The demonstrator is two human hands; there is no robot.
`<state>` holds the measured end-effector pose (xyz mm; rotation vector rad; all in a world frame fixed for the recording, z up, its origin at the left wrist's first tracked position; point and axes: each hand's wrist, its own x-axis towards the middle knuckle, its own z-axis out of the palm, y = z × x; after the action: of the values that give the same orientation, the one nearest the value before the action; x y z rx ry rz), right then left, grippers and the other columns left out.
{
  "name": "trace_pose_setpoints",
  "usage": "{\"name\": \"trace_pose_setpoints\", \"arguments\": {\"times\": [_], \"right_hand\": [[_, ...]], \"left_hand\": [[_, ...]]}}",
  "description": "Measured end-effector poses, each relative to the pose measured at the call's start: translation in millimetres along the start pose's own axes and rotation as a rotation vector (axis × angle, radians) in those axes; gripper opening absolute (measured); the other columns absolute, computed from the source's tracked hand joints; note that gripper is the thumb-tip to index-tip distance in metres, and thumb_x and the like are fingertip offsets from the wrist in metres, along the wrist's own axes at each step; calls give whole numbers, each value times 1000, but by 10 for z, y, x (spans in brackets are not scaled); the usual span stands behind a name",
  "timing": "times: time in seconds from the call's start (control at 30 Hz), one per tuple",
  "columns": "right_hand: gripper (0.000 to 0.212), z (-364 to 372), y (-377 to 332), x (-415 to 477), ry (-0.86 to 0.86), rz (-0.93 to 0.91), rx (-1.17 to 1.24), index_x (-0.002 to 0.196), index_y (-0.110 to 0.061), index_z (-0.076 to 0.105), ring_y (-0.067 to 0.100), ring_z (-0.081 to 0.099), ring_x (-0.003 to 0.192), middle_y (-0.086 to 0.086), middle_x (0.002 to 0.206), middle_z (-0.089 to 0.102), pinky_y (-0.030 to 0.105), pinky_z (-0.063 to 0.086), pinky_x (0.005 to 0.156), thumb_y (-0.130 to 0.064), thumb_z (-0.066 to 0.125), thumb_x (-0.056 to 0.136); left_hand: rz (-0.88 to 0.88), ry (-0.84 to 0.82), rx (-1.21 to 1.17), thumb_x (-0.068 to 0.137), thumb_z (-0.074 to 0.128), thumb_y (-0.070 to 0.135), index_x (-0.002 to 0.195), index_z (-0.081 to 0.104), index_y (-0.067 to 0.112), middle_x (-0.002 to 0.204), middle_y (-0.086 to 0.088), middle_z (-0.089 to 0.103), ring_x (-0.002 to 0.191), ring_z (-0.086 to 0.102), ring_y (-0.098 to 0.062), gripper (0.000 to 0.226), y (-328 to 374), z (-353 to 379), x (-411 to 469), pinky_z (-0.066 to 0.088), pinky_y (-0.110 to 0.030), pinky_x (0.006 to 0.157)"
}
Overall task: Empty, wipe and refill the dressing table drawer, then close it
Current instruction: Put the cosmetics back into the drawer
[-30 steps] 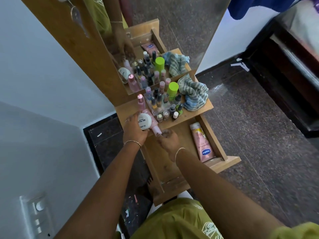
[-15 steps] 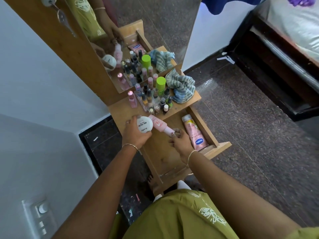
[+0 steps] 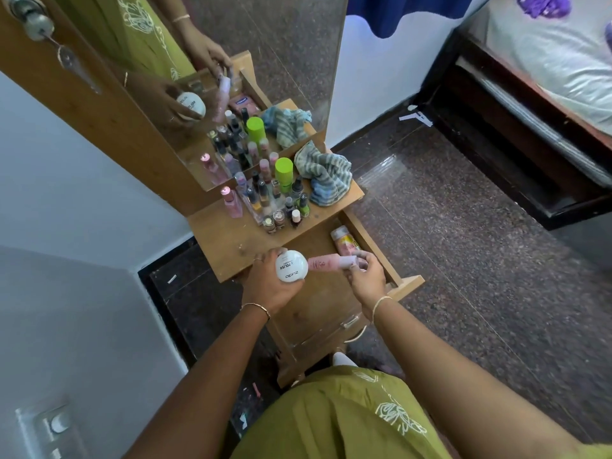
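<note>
- Your left hand (image 3: 266, 288) curls round a white round jar (image 3: 291, 266) at the front edge of the desk (image 3: 227, 240).
- Your right hand (image 3: 366, 281) pinches the cap end of a pink bottle (image 3: 326, 262); the bottle lies sideways over the open drawer (image 3: 321, 308), its other end just beside the jar.
- A pink tube (image 3: 344, 241) lies in the drawer by its right wall.
- Farther on, the desk carries small polish bottles (image 3: 275, 200), a green-capped can (image 3: 283, 172) and a striped cloth (image 3: 326, 178) before the mirror (image 3: 281, 61).

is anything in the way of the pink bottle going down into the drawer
Nothing visible blocks it. The right hand holds the pink bottle over the open drawer, whose floor is bare there; one tube lies along the right wall.
</note>
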<state>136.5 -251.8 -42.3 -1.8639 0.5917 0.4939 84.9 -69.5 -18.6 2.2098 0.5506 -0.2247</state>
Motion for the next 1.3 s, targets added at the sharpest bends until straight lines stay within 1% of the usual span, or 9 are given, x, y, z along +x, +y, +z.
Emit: {"name": "trace_pose_setpoints", "arguments": {"times": [0.2, 0.47, 0.57, 0.8, 0.93, 1.03, 1.13, 1.23, 1.3], "right_hand": [[19, 53, -136, 296, 57, -50, -138, 111, -23, 61, 20, 62, 98, 2, 108, 64, 43, 52, 91, -18, 54, 94], [21, 202, -54, 554, 70, 125, -244, 112, -15, 58, 25, 58, 104, 5, 109, 64, 35, 45, 94, -17, 57, 91], [18, 253, 43, 546, 81, 200, -230, 110, -13, 56, 23, 56, 100, 7, 108, 63, 26, 40, 87, -18, 56, 93], [14, 468, 275, 650, 120, 331, -161, 102, -12, 62, 21, 55, 85, 5, 94, 62, 25, 40, 75, -20, 61, 90], [20, 610, 364, 723, 143, 407, -54, 106, -8, 66, 31, 63, 97, 14, 103, 67, 33, 50, 84, -17, 62, 89], [20, 685, 422, 743, 159, 490, 97, 106, -3, 66, 31, 60, 88, 16, 91, 62, 39, 49, 81, -11, 62, 88], [5, 676, 448, 767, 137, 523, 119, 87, -9, 64, 27, 53, 84, 12, 85, 55, 40, 45, 78, -13, 61, 88], [21, 653, 438, 775, 95, 565, 85, 72, -21, 50, 25, 56, 90, 8, 93, 55, 42, 50, 92, -18, 60, 90], [9, 652, 403, 753, 190, 524, 121, 80, -13, 67, 29, 63, 89, 11, 90, 65, 42, 53, 89, -17, 64, 88]], "left_hand": [[-63, -35, -3, 60, 86, 28, 125, 48, 18, 123, -7, 47, 114, 48, -22, 75, 33, 181, 122, 45, -34, 95], [-129, -63, 5, 60, 86, 27, 125, 48, 16, 124, -6, 50, 116, 43, -21, 76, -86, 517, 230, 43, -31, 93], [-147, -64, 0, 59, 87, 27, 125, 48, 17, 122, -6, 50, 115, 44, -22, 76, -119, 586, 242, 44, -31, 92], [-201, -63, 12, 61, 86, 28, 127, 47, 17, 122, -9, 49, 116, 44, -25, 77, -223, 729, 340, 43, -33, 94], [-223, -70, 17, 63, 85, 29, 129, 46, 17, 123, -9, 49, 117, 44, -25, 78, -282, 825, 409, 43, -32, 92], [-231, -82, 23, 64, 84, 30, 130, 45, 18, 124, -9, 48, 118, 44, -25, 78, -312, 894, 443, 43, -32, 94], [-242, -94, 25, 63, 84, 29, 131, 45, 19, 125, -10, 49, 119, 43, -26, 79, -327, 939, 463, 44, -36, 98], [-243, -121, 54, 64, 83, 28, 132, 44, 21, 125, -10, 49, 121, 43, -25, 78, -337, 995, 456, 42, -36, 100], [-253, -134, 38, 64, 82, 24, 131, 45, 22, 125, -9, 48, 121, 42, -25, 77, -341, 1048, 434, 41, -33, 100]]}}
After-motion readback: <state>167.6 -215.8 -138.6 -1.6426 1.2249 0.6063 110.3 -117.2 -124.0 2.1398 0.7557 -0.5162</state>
